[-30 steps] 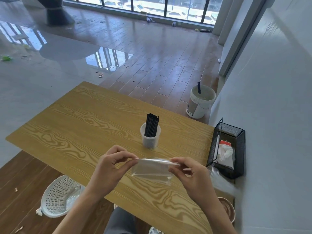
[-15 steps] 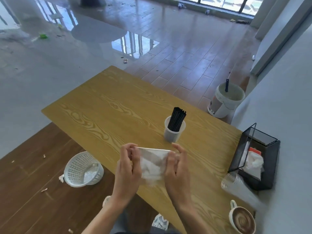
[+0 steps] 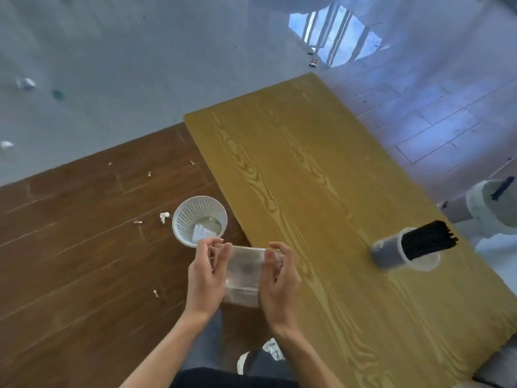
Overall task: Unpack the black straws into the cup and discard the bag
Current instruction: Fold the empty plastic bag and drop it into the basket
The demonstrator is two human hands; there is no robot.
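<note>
Hands up front, both on the clear bag (image 3: 242, 275): left hand (image 3: 205, 278) curls fingers round its L edge, right hand (image 3: 279, 278) curls round the R edge, bag stretched flat betw. them, looks emptied. It hangs just off the table's (image 3: 307, 169) near-left edge, over brown floor. At 11 o'clock from the hands, white mesh wastebasket (image 3: 199, 219) on the floor, crumpled clear plastic already inside, just beyond the L fingertips. Out at 3 o'clock, well apart, cup (image 3: 391, 254) stands on the table w/ black straws (image 3: 429, 240) bunched in it. Beyond that, white bucket (image 3: 495, 208) on the floor at frame edge, blurred.
</note>
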